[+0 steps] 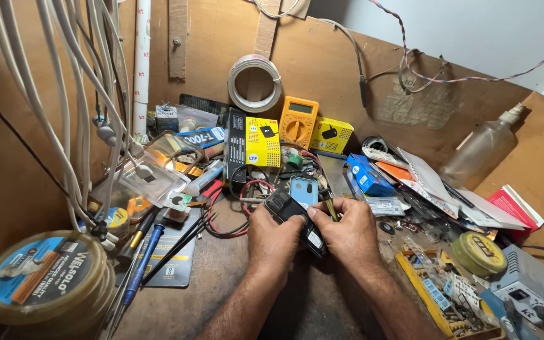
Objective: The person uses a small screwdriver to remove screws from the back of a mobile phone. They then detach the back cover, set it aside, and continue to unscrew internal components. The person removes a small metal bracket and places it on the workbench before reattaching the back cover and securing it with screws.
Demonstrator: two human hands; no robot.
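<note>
Small black phone being gripped over cluttered bench (234, 277).
Left hand (271, 236) clasping the small black phone (288, 211), right hand (349, 234) pinching its lower end, probably prying the casing; next calling for steady thumb pressure.

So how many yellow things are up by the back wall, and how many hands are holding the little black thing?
Yellow meter: 1
Yellow boxes: 2
Hands, left hand and right hand, on the small black device: 2
Total: 5
</note>
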